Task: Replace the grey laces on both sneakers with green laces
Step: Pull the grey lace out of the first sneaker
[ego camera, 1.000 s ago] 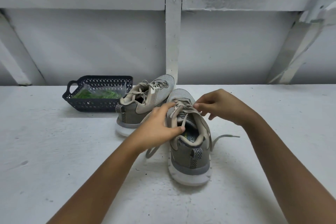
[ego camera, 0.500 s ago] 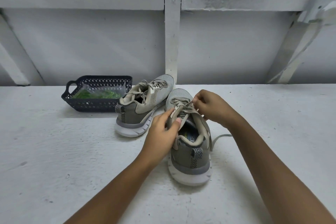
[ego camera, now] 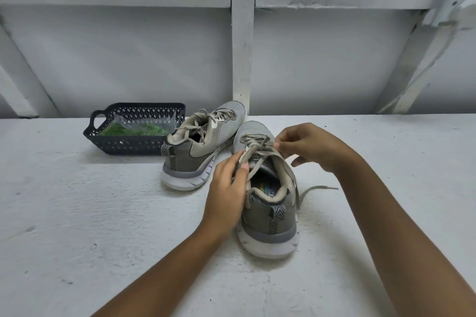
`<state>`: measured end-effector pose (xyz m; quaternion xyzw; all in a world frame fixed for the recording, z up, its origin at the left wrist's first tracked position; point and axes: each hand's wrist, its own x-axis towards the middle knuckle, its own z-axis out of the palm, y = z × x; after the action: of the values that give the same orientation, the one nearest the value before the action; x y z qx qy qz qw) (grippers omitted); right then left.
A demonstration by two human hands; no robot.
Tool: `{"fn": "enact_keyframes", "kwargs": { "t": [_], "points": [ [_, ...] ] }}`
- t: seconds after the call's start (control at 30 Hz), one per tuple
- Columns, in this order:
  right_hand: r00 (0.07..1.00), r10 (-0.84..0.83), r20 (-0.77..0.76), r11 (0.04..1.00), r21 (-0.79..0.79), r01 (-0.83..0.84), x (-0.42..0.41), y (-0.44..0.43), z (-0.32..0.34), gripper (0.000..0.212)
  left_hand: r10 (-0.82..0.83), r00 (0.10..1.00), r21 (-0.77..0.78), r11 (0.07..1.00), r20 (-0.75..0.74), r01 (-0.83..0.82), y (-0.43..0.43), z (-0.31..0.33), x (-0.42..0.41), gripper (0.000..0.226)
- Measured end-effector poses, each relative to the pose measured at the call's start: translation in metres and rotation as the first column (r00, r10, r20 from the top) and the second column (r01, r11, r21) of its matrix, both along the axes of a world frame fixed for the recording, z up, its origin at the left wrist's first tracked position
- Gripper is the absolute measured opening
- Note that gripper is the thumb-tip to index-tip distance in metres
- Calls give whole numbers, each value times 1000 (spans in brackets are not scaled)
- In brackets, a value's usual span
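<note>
Head view: insole [ego camera: 268, 187] shows "FO"; left hand [ego camera: 226, 193] grips near sneaker [ego camera: 273, 216] at its eyelet edge, right hand [ego camera: 309, 147] pinches grey lace [ego camera: 316, 189]

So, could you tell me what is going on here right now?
A person is working on the near sneaker: the left hand grips its side by the eyelets while the right hand pinches its grey lace. One loose end trails on the table. The far sneaker is fully laced in grey, and the green laces sit bagged in the basket.
</note>
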<state>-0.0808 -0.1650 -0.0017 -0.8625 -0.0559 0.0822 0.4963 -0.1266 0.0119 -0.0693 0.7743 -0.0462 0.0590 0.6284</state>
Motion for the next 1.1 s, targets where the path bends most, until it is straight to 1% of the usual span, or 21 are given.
{"fn": "enact_keyframes", "kwargs": {
  "t": [0.1,0.17,0.23,0.3,0.37,0.43,0.5,0.57,0.63,0.7,0.73,0.8,0.83,0.9,0.97,1.0,1.07,1.1],
  "points": [
    [994,-109,-2,982,155,108,2,3,1,19,-2,1000,3,1000,3,2,0,-1,-1,37],
    [987,-159,-12,967,200,158,3,5,2,22,-8,1000,1,1000,8,8,-1,-1,-1,37],
    [990,-134,-34,979,152,137,3,4,2,28,-12,1000,-4,1000,13,12,0,-1,-1,36],
    [997,-39,-63,996,72,43,2,1,5,32,-13,1000,-4,1000,17,14,0,-2,-1,36],
    [997,43,-65,999,-1,-43,2,-4,7,21,0,1000,1,1000,19,0,0,-2,-1,36],
    [998,46,-47,999,1,-46,4,-7,7,17,9,1000,-1,1000,19,-9,0,-2,-1,37],
    [999,-29,-27,995,97,32,7,-8,5,22,-4,1000,0,1000,22,4,0,-3,-1,37],
    [989,-147,-25,965,217,149,10,-9,3,26,-14,1000,3,1000,22,14,0,-3,-1,37],
    [979,-199,-47,941,271,204,11,-12,2,30,-7,1000,0,1000,21,7,0,-4,-1,37],
    [990,-112,-91,965,229,130,9,-16,1,32,2,1000,-6,1000,18,-2,-1,-4,-1,37],
    [993,-39,-109,981,184,59,7,-16,1,28,5,1000,-10,1000,17,-5,-1,-4,-1,37],
    [991,77,-110,991,121,-64,6,-16,0,13,13,1000,-14,1000,14,-12,-1,-4,-1,37],
    [991,98,-97,989,123,-85,6,-16,0,9,12,1000,-14,1000,12,-12,-1,-4,-1,37],
    [993,94,-66,985,152,-83,6,-14,1,10,-3,1000,-10,1000,11,3,-1,-4,0,36],
    [998,42,-35,979,199,-35,7,-12,2,16,-8,1000,-18,1000,11,9,0,-4,0,36],
    [1000,-18,-24,966,258,23,8,-13,2,18,-6,1000,-25,1000,10,7,0,-4,0,36],
    [986,-166,-23,895,416,160,10,-16,3,21,-3,1000,-34,999,6,3,0,-5,0,35],
    [976,-214,-29,860,469,203,10,-18,4,22,0,1000,-40,999,2,0,0,-5,0,35]
  ]
}}
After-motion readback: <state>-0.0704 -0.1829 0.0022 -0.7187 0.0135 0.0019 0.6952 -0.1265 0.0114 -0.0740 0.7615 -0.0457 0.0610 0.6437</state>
